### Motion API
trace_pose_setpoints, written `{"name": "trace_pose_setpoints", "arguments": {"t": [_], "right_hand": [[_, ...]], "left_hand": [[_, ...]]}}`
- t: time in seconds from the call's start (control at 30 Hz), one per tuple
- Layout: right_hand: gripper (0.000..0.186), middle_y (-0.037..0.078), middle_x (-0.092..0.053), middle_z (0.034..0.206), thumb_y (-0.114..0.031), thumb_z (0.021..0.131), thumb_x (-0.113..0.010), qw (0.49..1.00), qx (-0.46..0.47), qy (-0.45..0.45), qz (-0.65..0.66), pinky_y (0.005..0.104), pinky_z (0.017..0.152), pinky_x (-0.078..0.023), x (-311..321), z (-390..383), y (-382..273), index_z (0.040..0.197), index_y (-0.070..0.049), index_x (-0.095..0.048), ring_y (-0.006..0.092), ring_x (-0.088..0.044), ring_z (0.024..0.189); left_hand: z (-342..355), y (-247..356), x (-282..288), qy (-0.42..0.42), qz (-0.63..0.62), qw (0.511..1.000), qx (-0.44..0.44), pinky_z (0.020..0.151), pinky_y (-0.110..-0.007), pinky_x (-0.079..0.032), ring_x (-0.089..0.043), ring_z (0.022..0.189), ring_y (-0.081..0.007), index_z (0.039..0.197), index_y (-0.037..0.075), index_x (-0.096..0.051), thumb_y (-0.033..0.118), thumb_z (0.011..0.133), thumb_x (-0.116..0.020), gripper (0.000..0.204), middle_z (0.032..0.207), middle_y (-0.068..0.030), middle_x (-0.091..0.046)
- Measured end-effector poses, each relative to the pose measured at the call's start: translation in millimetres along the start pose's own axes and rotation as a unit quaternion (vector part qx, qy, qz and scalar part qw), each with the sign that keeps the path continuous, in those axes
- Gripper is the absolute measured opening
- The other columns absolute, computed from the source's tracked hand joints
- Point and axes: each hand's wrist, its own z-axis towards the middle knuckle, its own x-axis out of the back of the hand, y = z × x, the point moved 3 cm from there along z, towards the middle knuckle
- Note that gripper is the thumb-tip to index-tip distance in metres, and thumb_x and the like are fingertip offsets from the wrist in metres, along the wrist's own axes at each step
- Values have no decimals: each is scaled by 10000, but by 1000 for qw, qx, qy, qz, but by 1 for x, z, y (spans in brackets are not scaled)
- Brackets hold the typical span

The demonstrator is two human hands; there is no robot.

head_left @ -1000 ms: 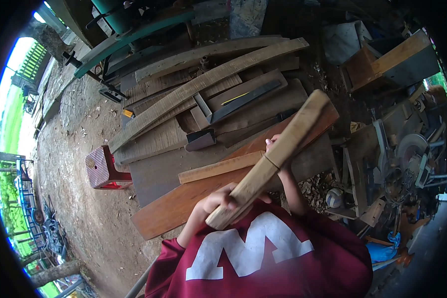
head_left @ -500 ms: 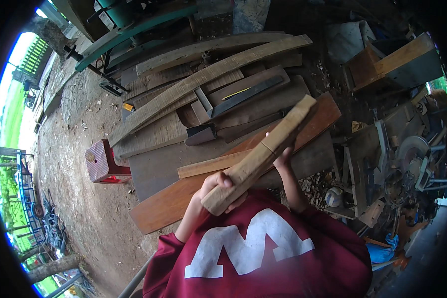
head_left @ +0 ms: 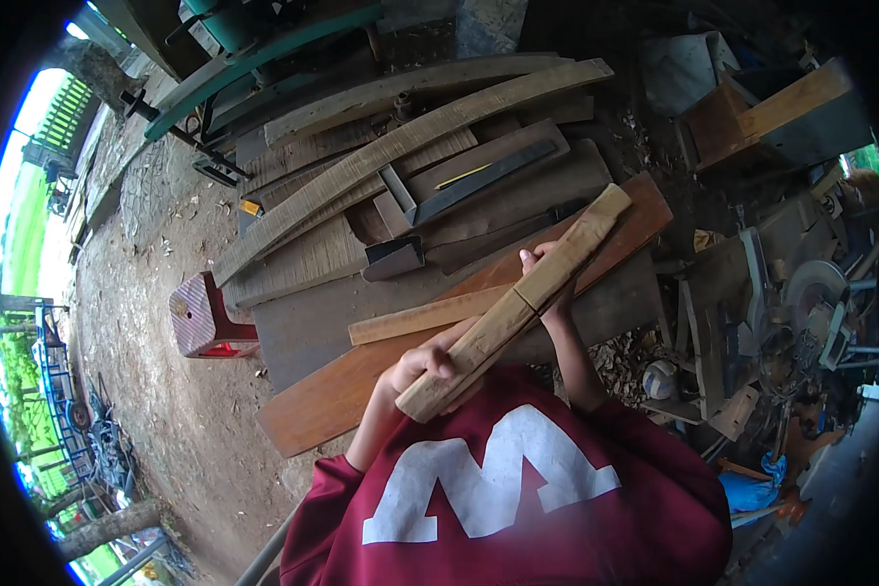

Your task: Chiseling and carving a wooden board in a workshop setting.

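Note:
Both hands hold a pale, roughly shaped wooden piece (head_left: 498,320) slantwise before my chest, its far end pointing up and right. A dark line or notch crosses it near the middle. My left hand (head_left: 422,369) is closed round its near end, thumb on top. My right hand (head_left: 551,285) grips it from beneath past the middle, fingertips showing at the upper edge; the piece hides its palm. Below it lie a long reddish-brown board (head_left: 332,405) and a shorter light wooden strip (head_left: 425,320), both on the work table (head_left: 303,342).
Beyond lie a long curved plank (head_left: 410,146), a try square (head_left: 397,195), a yellow pencil (head_left: 463,177) and a dark folded sheet (head_left: 394,258). A red stool (head_left: 215,317) stands left. Green machinery (head_left: 254,63) is at the back left, a circular blade (head_left: 813,289) among clutter at right.
The wooden piece has rolled slightly in my hands and its far end has shifted a little right. More of my right fingers now show at its upper edge.

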Motion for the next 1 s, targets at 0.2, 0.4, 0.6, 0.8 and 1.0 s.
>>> {"name": "trace_pose_setpoints", "arguments": {"t": [0.2,0.4,0.6,0.8,1.0], "right_hand": [[155,10,-433,592,-130,791,-555,995,26,79,-58,222,443,-339,-3,-8,61,733,-54,-434,65,-407,486],[262,76,-534,855,-194,765,-580,993,89,-24,-73,333,716,-397,-2,-5,13,944,-31,-480,194,-516,804],[213,42,-448,634,-180,810,-530,999,-31,-2,23,309,564,-366,0,2,-23,679,-59,-414,161,-434,575],[184,7,-424,517,-163,786,-568,994,-13,48,-97,251,445,-343,-5,-4,16,699,-60,-443,105,-401,450],[115,81,-587,752,-63,721,-576,994,75,60,44,283,667,-432,-3,5,-8,799,11,-536,170,-567,752]], "left_hand": [[-12,14,-44,-95,-156,980,-80,307,-258,-370,-455,393,-217,1201,-104,-216,123,498,-522,800,1005,-282,-433],[-11,-3,6,0,-153,987,43,317,-265,-350,-447,386,-185,1156,-94,-293,198,558,-566,720,719,-192,-527],[-20,20,-46,68,48,995,48,340,-245,-401,-497,429,-183,1170,-138,-256,197,516,-616,818,817,-231,-515],[-29,18,-51,-77,-172,980,-57,335,-257,-382,-478,406,-196,1073,-154,-385,184,394,-583,784,722,-198,-521],[-11,2,-3,67,25,997,-2,316,-247,-371,-481,406,-178,1063,-121,-389,275,560,-599,673,831,-170,-513]]}}
